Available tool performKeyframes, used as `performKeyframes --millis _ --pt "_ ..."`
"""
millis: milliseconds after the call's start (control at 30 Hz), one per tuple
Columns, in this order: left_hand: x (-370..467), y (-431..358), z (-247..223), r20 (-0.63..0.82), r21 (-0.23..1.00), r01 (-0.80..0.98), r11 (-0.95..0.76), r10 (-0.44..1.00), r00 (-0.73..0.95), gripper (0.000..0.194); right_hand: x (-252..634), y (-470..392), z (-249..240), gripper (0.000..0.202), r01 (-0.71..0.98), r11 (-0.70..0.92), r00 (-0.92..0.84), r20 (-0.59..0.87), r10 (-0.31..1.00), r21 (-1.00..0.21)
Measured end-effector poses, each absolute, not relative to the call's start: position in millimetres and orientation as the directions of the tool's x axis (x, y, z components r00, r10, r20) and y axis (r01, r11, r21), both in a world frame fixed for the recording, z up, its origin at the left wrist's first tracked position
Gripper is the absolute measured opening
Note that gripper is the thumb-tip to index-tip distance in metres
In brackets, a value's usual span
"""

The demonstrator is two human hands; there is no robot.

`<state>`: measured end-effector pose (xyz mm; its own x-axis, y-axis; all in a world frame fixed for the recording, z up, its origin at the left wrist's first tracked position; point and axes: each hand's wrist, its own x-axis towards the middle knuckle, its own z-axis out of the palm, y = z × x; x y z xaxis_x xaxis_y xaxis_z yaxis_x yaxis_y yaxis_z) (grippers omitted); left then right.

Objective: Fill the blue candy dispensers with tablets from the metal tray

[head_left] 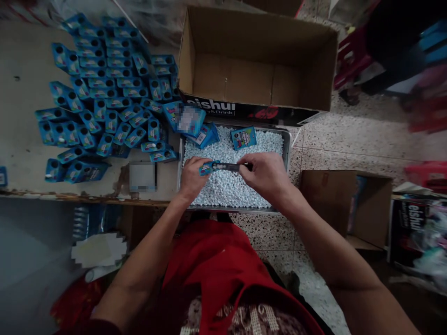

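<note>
My left hand (192, 179) is closed around a small blue packet (205, 168) above the left side of a metal tray. Between the thumb and fingers of my right hand (267, 174) is the handle of a dark narrow scoop (228, 166). White pellets show at the scoop's left end, which meets the packet's opening. Small white pellets (240, 190) fill the metal tray (288, 144) beneath both hands. Another blue packet (243, 138) lies on the pellets near the back. More blue packets (202, 136) rest over the tray's back left corner.
Many blue packets with round dark openings (111, 120) stand grouped on the table (21, 139) at left. An open cardboard box (258, 88) sits behind the tray. Another carton (326, 200) is at right, above the speckled floor (314, 135). A person's dark-clothed leg (391, 51) appears upper right.
</note>
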<state>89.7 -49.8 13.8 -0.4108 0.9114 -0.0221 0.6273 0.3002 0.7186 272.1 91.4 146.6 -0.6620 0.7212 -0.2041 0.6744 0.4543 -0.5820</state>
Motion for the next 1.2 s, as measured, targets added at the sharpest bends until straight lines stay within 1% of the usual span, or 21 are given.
performKeyframes --millis 67,133,200,233,267,300,333,400,500,600,667,733,833,900,967,1033,1133,1200 --pt "89 -50 9 -0.031 0.762 0.57 0.307 0.896 -0.442 0.042 302 95 144 0.021 0.7 0.414 -0.618 -0.204 0.759 -0.581" --pt "84 -53 5 -0.046 0.792 0.519 0.322 0.879 -0.475 0.04 352 104 118 0.023 0.76 0.299 -0.496 -0.219 0.84 -0.577" --pt "78 -57 4 -0.058 0.812 0.481 0.331 0.865 -0.498 0.039 402 114 76 0.028 0.818 0.111 -0.281 -0.224 0.933 -0.565" --pt "74 -60 4 -0.063 0.817 0.47 0.335 0.861 -0.504 0.038 421 118 50 0.032 0.833 0.019 -0.184 -0.244 0.952 -0.552" --pt "71 -62 4 -0.065 0.819 0.464 0.338 0.858 -0.509 0.037 431 120 24 0.035 0.833 -0.045 -0.119 -0.258 0.959 -0.552" --pt "68 -65 5 -0.067 0.816 0.465 0.342 0.857 -0.512 0.036 432 121 -1 0.039 0.822 -0.087 -0.09 -0.279 0.956 -0.563" --pt "66 -68 6 -0.067 0.809 0.473 0.348 0.855 -0.514 0.036 424 120 -25 0.041 0.803 -0.102 -0.103 -0.304 0.947 -0.587" --pt "63 -73 8 -0.073 0.778 0.506 0.372 0.854 -0.515 0.037 385 116 -64 0.044 0.738 -0.103 -0.201 -0.362 0.91 -0.667" --pt "62 -82 8 -0.104 0.7 0.567 0.434 0.848 -0.521 0.038 312 110 -97 0.042 0.615 -0.155 -0.359 -0.45 0.818 -0.773" --pt "61 -87 6 -0.15 0.626 0.604 0.494 0.836 -0.528 0.038 277 110 -100 0.04 0.495 -0.288 -0.411 -0.513 0.753 -0.82" --pt "60 -87 4 -0.172 0.603 0.612 0.512 0.832 -0.527 0.038 279 112 -88 0.04 0.43 -0.375 -0.431 -0.552 0.714 -0.821" --pt "59 -85 3 -0.179 0.596 0.615 0.517 0.831 -0.526 0.04 291 115 -66 0.038 0.408 -0.415 -0.477 -0.577 0.663 -0.813" --pt "59 -78 4 -0.147 0.611 0.63 0.479 0.851 -0.505 0.042 301 121 -22 0.034 0.44 -0.382 -0.558 -0.581 0.593 -0.813" --pt "60 -74 8 -0.111 0.642 0.635 0.43 0.872 -0.477 0.042 299 124 10 0.03 0.488 -0.296 -0.586 -0.559 0.586 -0.821" --pt "62 -71 11 -0.085 0.664 0.636 0.394 0.884 -0.459 0.042 291 124 43 0.024 0.542 -0.137 -0.61 -0.501 0.613 -0.829" --pt "66 -68 14 -0.074 0.672 0.636 0.378 0.889 -0.451 0.042 277 121 74 0.019 0.585 0.068 -0.643 -0.411 0.646 -0.808" --pt "74 -65 14 -0.067 0.674 0.643 0.363 0.897 -0.437 0.04 253 108 113 0.016 0.609 0.336 -0.699 -0.285 0.656 -0.718" --pt "78 -62 13 -0.063 0.68 0.642 0.355 0.9 -0.431 0.039 243 100 132 0.016 0.623 0.436 -0.716 -0.249 0.653 -0.649"
